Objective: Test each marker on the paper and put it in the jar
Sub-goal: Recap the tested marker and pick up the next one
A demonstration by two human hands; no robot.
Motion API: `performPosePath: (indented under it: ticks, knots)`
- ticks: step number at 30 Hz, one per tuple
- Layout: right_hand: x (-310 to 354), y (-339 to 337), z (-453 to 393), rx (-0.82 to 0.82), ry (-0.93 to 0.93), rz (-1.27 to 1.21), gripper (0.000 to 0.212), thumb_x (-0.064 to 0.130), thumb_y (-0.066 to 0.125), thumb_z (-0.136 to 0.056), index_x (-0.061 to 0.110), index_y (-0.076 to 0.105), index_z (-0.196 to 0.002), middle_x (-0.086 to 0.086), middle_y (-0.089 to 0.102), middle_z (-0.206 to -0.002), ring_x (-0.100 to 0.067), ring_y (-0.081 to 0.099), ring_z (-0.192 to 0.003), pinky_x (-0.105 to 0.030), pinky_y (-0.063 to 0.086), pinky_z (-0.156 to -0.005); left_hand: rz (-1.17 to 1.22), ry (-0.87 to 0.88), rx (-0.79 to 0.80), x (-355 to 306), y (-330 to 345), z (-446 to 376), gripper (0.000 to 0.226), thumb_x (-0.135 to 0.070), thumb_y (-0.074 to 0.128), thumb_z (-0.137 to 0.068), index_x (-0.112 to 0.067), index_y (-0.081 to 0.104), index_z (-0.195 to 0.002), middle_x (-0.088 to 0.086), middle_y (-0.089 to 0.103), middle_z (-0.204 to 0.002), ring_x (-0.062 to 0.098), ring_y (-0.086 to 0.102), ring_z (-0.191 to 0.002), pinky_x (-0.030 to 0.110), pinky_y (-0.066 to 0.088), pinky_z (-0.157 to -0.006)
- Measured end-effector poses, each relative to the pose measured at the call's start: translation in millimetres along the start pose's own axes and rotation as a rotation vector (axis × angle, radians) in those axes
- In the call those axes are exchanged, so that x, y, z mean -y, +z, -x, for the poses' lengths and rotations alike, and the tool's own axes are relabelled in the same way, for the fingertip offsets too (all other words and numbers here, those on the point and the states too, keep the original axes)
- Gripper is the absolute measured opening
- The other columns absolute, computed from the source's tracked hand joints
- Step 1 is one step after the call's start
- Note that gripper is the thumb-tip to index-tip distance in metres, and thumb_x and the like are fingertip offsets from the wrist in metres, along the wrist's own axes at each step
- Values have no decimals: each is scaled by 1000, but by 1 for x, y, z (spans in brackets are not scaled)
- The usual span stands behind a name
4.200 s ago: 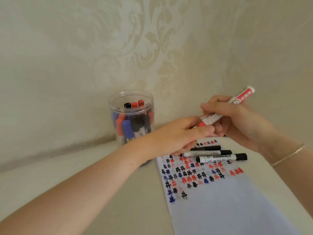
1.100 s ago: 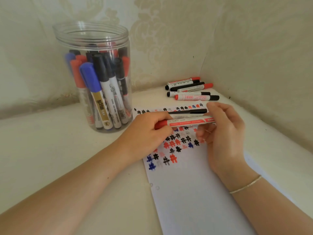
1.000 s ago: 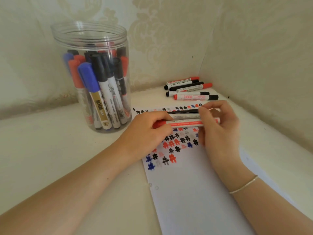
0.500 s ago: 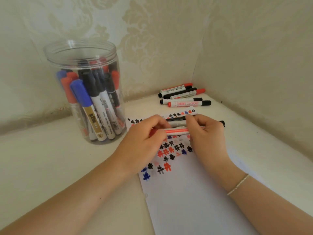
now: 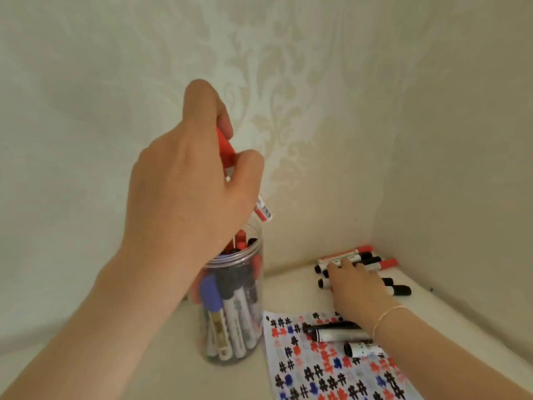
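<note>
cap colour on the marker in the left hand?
Red, on the marker the left hand holds above the jar; head view.

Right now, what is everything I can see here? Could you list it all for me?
Red marker: one, red cap, white barrel, held above the jar.
Jar: one, clear plastic, open, on the shelf by the wall; holds many markers with blue, black and red caps.
Paper: one white sheet, covered with black, red and blue test marks, right of the jar.
Markers on paper: about three, black caps, lying at its far edge.
Corner markers: a small pile, red and black caps, in the corner; exact count hidden by the hand.
Bracelet: one, thin, pale, on the right wrist.
Left hand: grips the red marker.
Right hand: rests on the corner markers.
</note>
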State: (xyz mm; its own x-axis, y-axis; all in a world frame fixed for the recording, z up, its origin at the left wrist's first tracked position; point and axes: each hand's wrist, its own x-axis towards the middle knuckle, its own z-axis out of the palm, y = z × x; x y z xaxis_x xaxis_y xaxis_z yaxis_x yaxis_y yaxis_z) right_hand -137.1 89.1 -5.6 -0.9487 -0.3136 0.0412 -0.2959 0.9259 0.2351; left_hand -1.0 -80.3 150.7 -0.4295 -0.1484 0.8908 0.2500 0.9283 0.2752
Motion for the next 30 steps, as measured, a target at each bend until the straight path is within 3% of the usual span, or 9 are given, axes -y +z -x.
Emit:
performPosePath:
  ticks: [5,9,11,14,16,18,20,24,30]
  knots:
    - [6,4,-10,-78,-140,94,44,2,47,-90,10,40,-133,-9,47,-134,-28,47,-122,-38,38,-99,-108,-51,100,15,2,-13,17,-20,51,-77,-16,38,-87,-7,48,-54,20,45,-48,31,29,-48]
    - [12,-7,-8,-117,-285,65,29,-2,46,-90,10,54,-115,-8,57,-118,-25,57,-106,-32,43,-80,-160,-101,220,24,9,-16,16,-26,49,-78,-18,39,-86,0,56,-61,25,50,-56,34,35,-53]
    - [17,-13,-6,-259,-335,9,30,0,57,-83,11,58,-110,-5,62,-106,-22,61,-93,-28,40,-66,-180,-121,308,28,13,-16,15,-28,49,-79,-19,40,-87,0,57,-63,25,52,-58,33,35,-53]
    - [20,-18,-5,-571,-372,-236,49,4,86,-50,14,69,-95,4,62,-66,-14,57,-49,-20,31,-39,-186,-124,435,32,19,-14,15,-29,50,-81,-21,40,-88,-1,56,-65,23,52,-62,31,34,-52]
    - [23,-26,-1,-709,-391,-474,42,6,82,-66,12,65,-104,2,65,-72,-15,59,-49,-21,37,-34,-193,-95,520,34,22,-11,15,-30,49,-83,-22,39,-89,-2,56,-68,21,53,-63,31,33,-52]
    - [26,-38,5,-805,-364,-662,32,12,69,-84,14,58,-114,3,66,-85,-14,62,-56,-30,50,-39,-197,-69,619,36,24,-8,14,-32,48,-85,-22,38,-90,-3,55,-70,18,52,-63,30,33,-51]
    - [29,-45,10,-827,-312,-844,30,22,60,-90,20,52,-118,9,62,-87,-10,60,-60,-33,54,-49,-200,-47,735,39,27,-7,13,-32,46,-87,-23,39,-92,-4,54,-71,16,52,-64,30,34,-53]
    - [35,-55,21,-806,-259,-1071,31,25,62,-86,25,48,-113,12,61,-85,-4,60,-82,-24,55,-61,-25,-119,979,37,33,-6,13,-28,36,-95,-25,49,-96,-4,54,-93,14,52,-85,30,38,-73]
    - [37,-59,28,-725,-158,-1326,31,17,70,-83,30,47,-100,9,65,-83,2,62,-77,-12,49,-61,222,-199,872,44,25,-10,10,-19,58,-91,-26,53,-85,-6,69,-81,3,67,-67,16,46,-56]
